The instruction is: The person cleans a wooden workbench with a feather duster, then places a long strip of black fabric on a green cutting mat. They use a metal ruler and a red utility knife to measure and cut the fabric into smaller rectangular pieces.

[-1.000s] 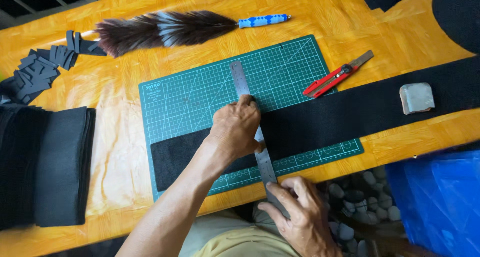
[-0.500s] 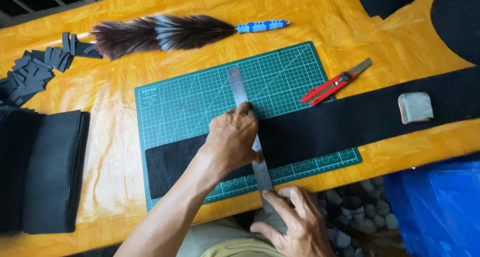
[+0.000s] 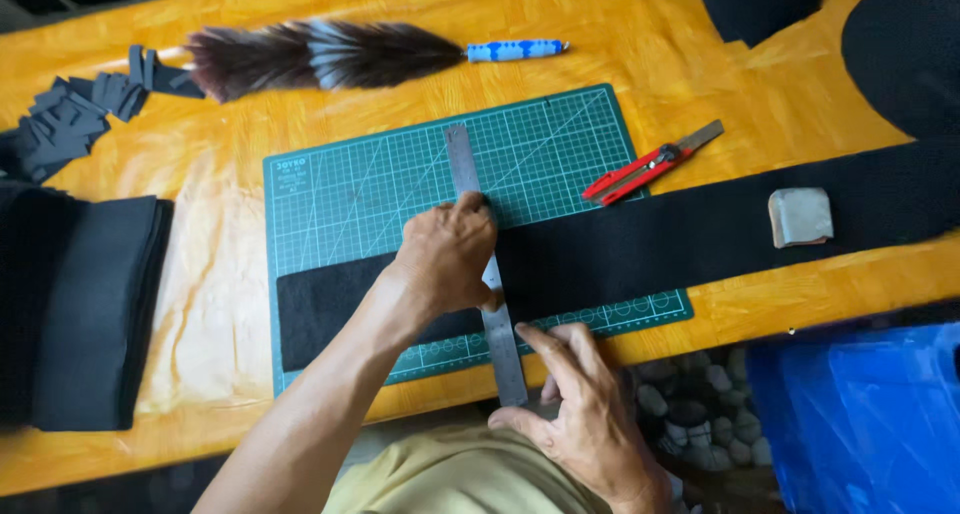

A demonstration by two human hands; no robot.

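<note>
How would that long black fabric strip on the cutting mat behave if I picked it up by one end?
Probably floppy: the black fabric strip lies flat, following the cutting mat and table. It looks light, since a small grey block sits on it. Likely to slide, as the left hand presses a steel ruler across it.

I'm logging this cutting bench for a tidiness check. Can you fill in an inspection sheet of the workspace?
Surface: orange table, green cutting mat on it.
Job's things: steel ruler laid across a black fabric strip on the mat.
Clutter: red utility knife, grey block on the strip, feather duster, black offcuts, folded black fabric.
Grippers: left hand presses the ruler; right hand touches its near end.
Cables: nothing seen.
Surroundings: blue plastic bag, pebbles below the table edge.
</note>
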